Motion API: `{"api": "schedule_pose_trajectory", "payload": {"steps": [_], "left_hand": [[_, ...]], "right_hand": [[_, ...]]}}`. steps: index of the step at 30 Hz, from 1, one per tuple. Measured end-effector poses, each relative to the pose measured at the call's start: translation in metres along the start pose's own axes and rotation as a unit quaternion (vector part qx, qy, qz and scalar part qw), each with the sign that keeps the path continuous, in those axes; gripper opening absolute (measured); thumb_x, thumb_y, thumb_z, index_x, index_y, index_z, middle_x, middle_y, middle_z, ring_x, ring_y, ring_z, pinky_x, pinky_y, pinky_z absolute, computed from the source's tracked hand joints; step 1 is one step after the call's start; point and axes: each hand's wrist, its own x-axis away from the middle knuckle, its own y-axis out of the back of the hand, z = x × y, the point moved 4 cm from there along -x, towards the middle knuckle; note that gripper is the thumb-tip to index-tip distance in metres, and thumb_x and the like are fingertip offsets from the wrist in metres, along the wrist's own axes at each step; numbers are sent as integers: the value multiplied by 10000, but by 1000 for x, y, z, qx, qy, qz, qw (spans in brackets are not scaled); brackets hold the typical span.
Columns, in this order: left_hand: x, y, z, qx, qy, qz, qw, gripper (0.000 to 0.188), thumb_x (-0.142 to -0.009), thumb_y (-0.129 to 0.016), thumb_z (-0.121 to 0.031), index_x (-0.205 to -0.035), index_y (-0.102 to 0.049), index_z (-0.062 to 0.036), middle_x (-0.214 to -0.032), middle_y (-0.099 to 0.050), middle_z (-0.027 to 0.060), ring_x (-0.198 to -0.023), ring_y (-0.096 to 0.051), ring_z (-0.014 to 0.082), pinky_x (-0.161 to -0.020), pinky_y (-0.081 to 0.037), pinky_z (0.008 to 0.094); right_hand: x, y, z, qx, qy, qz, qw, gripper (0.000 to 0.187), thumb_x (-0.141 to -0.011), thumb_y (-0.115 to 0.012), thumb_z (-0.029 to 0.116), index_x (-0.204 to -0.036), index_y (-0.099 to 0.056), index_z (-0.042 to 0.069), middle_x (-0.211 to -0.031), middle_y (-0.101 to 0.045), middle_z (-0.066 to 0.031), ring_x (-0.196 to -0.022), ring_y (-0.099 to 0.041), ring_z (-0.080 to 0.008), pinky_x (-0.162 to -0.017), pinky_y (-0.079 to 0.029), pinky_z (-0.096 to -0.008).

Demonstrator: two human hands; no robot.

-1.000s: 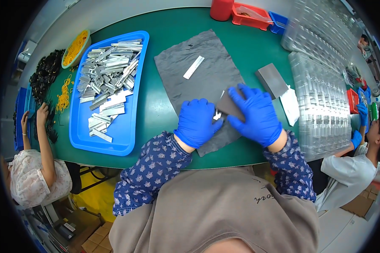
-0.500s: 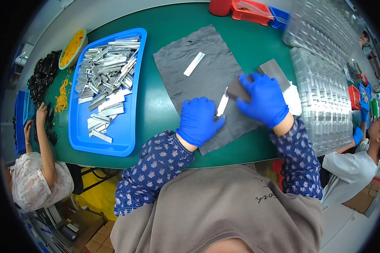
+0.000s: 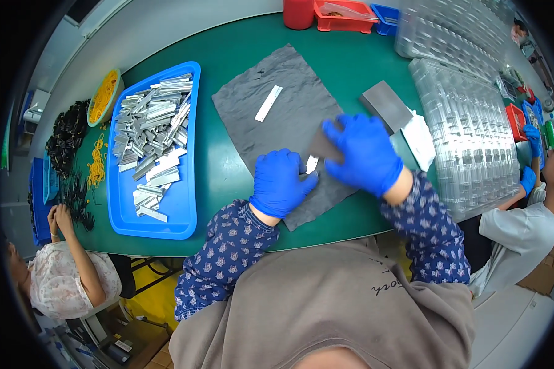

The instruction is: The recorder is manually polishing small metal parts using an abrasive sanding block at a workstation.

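Note:
Both my hands wear blue gloves and work over a dark grey cloth [image 3: 246, 86]. Fingers curled, my left hand [image 3: 280, 183] pins a flat silver metal strip [image 3: 311, 164] by its near end. My right hand [image 3: 369, 154] grips a grey-brown rectangular block [image 3: 322, 146], which lies over the far part of that strip and hides it. A second metal strip [image 3: 268, 103] rests alone on the cloth, up and left of my hands. Right of the cloth sits another grey block [image 3: 386, 106], beside a folded white cloth or paper [image 3: 419, 140].
A blue tray [image 3: 192, 154] heaped with metal strips stands at left. Beyond it are a bowl [image 3: 118, 92] of yellow bands and black parts [image 3: 71, 138]. Clear plastic trays [image 3: 465, 135] line the right. Red [image 3: 345, 24] and blue bins stand far back. Co-workers sit at both sides.
My right hand has slid the block left and nearer along the strip, covering more of it. My left hand keeps its hold. The whole view has shifted slightly.

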Motion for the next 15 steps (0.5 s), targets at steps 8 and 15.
{"api": "schedule_pose_trajectory", "payload": {"steps": [8, 15], "left_hand": [[1, -1, 0, -5, 13, 1, 1000, 297, -690, -756, -326, -661, -587, -84, -675, -580, 115, -649, -574, 320, -611, -426, 429], [2, 0, 0, -21, 6, 4, 1000, 302, -704, -746, -357, -671, -596, -97, -684, -574, 108, -673, -576, 311, -641, -424, 426]], "right_hand": [[-3, 1, 13, 32, 46, 5, 998, 573, -697, -688, 337, -1189, -605, 55, -1007, -598, -162, -922, -577, -333, -777, -448, -448], [-23, 5, -41, 90, -60, -69, 992, 582, -713, -708, 339, -1225, -614, 80, -1075, -620, -185, -955, -592, -360, -820, -471, -439]]}}
